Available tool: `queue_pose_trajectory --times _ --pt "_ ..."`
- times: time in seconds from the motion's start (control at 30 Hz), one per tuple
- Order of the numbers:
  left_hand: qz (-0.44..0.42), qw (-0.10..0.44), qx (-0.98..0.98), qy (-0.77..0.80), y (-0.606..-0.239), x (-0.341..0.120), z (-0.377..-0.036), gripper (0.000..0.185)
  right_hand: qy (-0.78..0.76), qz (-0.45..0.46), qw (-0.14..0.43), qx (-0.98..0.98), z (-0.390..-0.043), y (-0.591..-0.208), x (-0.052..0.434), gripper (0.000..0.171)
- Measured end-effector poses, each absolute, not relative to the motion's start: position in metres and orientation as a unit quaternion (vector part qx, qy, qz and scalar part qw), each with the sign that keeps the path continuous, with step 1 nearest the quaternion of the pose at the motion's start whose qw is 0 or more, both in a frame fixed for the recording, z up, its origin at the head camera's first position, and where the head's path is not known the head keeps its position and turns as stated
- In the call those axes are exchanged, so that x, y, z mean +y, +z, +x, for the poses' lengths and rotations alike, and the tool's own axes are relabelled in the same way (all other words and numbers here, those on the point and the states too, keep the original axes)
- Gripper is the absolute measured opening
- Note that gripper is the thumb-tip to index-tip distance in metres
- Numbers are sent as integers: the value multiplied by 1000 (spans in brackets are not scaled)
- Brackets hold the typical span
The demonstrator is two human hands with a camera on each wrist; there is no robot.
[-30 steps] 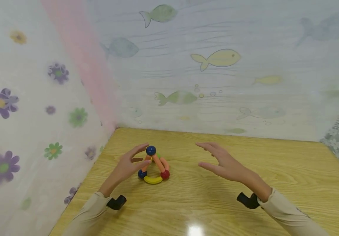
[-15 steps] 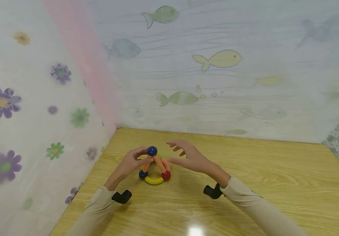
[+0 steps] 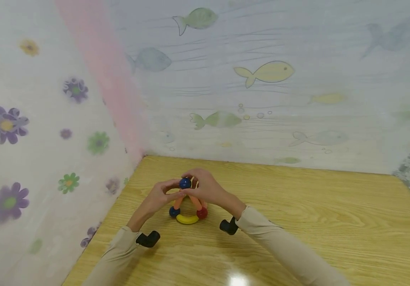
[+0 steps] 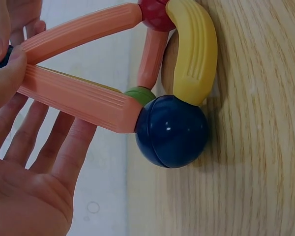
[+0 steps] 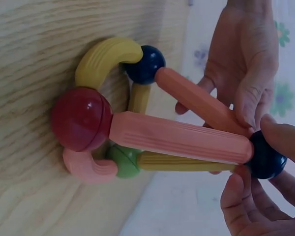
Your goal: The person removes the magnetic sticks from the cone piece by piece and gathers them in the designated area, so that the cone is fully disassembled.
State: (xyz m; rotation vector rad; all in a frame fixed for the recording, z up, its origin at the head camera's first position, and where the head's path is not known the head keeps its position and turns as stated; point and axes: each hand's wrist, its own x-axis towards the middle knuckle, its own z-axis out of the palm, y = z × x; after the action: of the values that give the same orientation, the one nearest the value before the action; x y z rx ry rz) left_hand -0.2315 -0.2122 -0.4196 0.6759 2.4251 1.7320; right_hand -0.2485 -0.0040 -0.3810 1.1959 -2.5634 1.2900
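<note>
Two hands met over a small toy frame of sticks and balls, left of middle on the wooden table, not far from the flowered curtain on the left and the fish curtain behind. Built as a little pyramid: three balls resting on the wood, one dark blue, one red, one green, tied at the base by a curved yellow piece on the near side and a curved pink piece on the right. Rose from each base ball a straight ribbed stick, two salmon-orange and one yellow, all meeting at a second dark blue ball on top. Pinched that top ball from the right and above with the right hand, thumb and fingertips curled round it. Steadied the left orange stick just under the top with the left hand, thumb tip pressed on the stick, other fingers lying fairly straight behind the frame. Looked to be closed lightly on the stick, though the far side of that grip stayed hidden. Wore tan sleeves and a black wrist mount on each arm.
</note>
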Motion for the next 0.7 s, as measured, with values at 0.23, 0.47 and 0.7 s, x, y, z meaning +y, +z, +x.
queue_pose_trajectory --times 0.23,0.47,0.7 --pt "221 31 796 563 -419 -212 -229 38 358 398 49 -843 -249 -374 -11 33" --pt "223 21 795 564 -421 -213 -230 41 307 404 59 -860 -246 -367 -14 34" --pt "219 11 795 565 -423 -211 -229 36 300 414 64 -857 -244 -366 -13 29"
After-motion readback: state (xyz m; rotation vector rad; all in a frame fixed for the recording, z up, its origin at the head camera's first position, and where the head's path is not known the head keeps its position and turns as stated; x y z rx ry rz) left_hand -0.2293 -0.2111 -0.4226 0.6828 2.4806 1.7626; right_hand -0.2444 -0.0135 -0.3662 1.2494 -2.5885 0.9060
